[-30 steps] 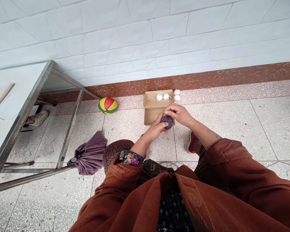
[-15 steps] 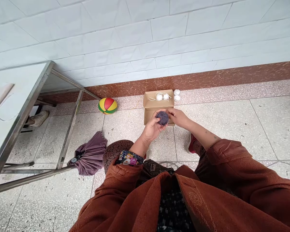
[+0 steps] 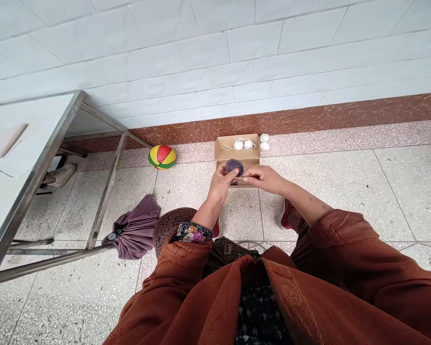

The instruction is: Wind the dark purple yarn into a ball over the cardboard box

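A dark purple-grey ball of yarn (image 3: pixel 234 166) is gripped in my left hand (image 3: pixel 221 183), with the thumb across its front. Just to the right, my right hand (image 3: pixel 264 178) pinches a strand of the yarn, its fingertips close to the ball. Both hands are above an open cardboard box (image 3: pixel 222 151) on the floor. Two white yarn balls (image 3: pixel 243 144) with loose strands rest on the box's far part. My hands hide much of the nearer part, where a bit of something dark shows under the left hand.
Two more white balls (image 3: pixel 264 142) sit on the floor right of the box. A red, yellow and green ball (image 3: pixel 162 157) lies by the wall. On the left stand a metal-framed table (image 3: pixel 104 191) and a folded purple umbrella (image 3: pixel 138 230). Another person's shoe (image 3: pixel 63 175) shows beneath the table.
My left hand has turned and shifted slightly left with the yarn ball. My right hand has moved from against the ball to its lower right, pinching a strand.
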Tool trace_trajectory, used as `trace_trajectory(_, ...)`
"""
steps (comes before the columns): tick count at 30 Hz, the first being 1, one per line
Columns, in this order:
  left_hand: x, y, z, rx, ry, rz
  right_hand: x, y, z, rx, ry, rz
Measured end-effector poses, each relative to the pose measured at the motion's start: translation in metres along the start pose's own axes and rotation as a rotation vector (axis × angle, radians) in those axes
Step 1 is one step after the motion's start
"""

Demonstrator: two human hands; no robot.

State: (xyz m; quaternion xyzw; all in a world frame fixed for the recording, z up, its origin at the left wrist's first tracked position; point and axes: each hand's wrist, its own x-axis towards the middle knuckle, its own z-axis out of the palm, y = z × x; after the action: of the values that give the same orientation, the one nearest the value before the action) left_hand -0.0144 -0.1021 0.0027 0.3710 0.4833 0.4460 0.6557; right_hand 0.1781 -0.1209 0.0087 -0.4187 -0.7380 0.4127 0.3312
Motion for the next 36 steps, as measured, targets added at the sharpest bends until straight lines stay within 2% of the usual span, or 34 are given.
trace_trajectory(4,-0.003,-0.002,0.002,0.134,-0.094,-0.014,0.002,-0.009,-0.010,0.130,0.137,0.023)
trace_trajectory(9,-0.014,0.000,0.010,0.171,-0.301,-0.050,0.005,0.001,-0.016,0.114,0.321,0.086)
trace_trajectory(12,-0.018,0.002,0.012,0.098,-0.386,-0.065,0.005,0.009,-0.013,0.108,0.318,0.135)
trace_trajectory(16,-0.022,0.007,0.013,-0.066,-0.440,-0.096,0.006,0.016,-0.007,0.069,0.266,0.210)
trace_trajectory(19,-0.022,0.009,0.012,-0.130,-0.408,-0.097,0.006,0.020,-0.002,0.003,0.224,0.255)
trace_trajectory(22,-0.017,0.008,0.010,-0.179,-0.300,-0.074,0.005,0.020,0.001,-0.073,0.155,0.245)
trace_trajectory(26,-0.007,0.005,0.006,-0.191,-0.130,-0.020,0.001,0.008,0.002,-0.055,-0.029,0.079)
trace_trajectory(28,-0.004,0.003,0.005,-0.151,-0.099,-0.020,0.000,0.000,-0.001,0.021,-0.078,0.034)
trace_trajectory(30,-0.004,0.001,0.004,-0.083,-0.112,-0.043,0.000,-0.007,-0.006,0.129,-0.055,0.048)
trace_trajectory(32,-0.006,0.000,0.005,-0.010,-0.143,-0.066,0.000,-0.012,-0.013,0.224,0.022,0.073)
trace_trajectory(36,-0.013,0.000,0.009,0.076,-0.265,-0.100,0.003,-0.010,-0.021,0.217,0.220,0.099)
